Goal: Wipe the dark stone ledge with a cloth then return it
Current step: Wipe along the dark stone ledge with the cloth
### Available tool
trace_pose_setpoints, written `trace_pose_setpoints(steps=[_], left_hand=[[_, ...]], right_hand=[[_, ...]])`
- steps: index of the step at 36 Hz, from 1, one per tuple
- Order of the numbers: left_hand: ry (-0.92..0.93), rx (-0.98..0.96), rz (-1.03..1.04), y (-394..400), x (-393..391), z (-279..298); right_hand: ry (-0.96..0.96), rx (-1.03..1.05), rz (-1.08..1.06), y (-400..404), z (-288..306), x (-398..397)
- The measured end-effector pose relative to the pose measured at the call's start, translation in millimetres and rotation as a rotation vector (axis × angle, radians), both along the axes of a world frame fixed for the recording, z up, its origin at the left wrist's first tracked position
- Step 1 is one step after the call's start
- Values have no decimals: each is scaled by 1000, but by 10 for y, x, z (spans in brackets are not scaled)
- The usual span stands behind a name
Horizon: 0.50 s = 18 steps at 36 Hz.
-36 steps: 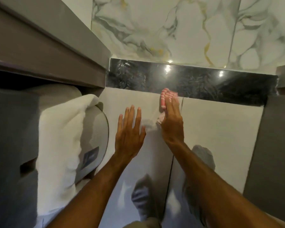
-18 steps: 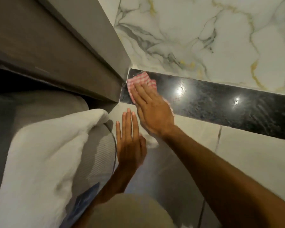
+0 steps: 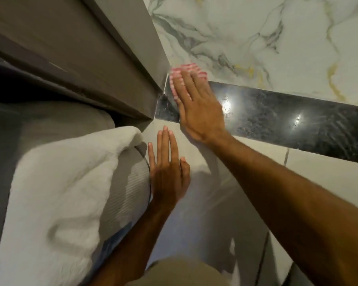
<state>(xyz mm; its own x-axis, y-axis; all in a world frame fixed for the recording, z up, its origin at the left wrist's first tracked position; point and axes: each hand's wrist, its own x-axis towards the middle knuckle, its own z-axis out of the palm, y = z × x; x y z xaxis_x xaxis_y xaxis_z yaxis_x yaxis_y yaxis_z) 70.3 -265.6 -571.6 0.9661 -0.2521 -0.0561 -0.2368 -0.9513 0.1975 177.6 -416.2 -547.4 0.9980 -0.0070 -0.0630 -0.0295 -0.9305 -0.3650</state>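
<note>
A dark polished stone ledge (image 3: pixel 277 118) runs from the centre to the right edge, under the marble wall. A pink-and-white checked cloth (image 3: pixel 181 73) lies on the ledge's far left end, in the corner by the grey cabinet. My right hand (image 3: pixel 196 106) lies flat on the cloth and presses it against the ledge, so only the cloth's top and left edges show. My left hand (image 3: pixel 167 168) rests flat on the pale tiled face below the ledge, fingers straight and close together, holding nothing.
A grey cabinet (image 3: pixel 81 54) closes in the left side and meets the ledge's end. A white towel (image 3: pixel 56 193) is draped over a grey rounded object (image 3: pixel 124 193) at lower left. White marble wall (image 3: pixel 267 38) rises behind the ledge.
My right hand has slid the cloth left along the ledge from its middle into the corner by the cabinet. My left hand has stayed flat on the tiles below.
</note>
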Motion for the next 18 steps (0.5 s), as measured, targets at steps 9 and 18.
trace_pose_setpoints(steps=[9, 18], left_hand=[[0, -7, 10, 3, 8, 14], [-23, 14, 31, 7, -17, -11]], right_hand=[[31, -36, 138, -427, -4, -975], [-64, -2, 71, 165, -34, -155]])
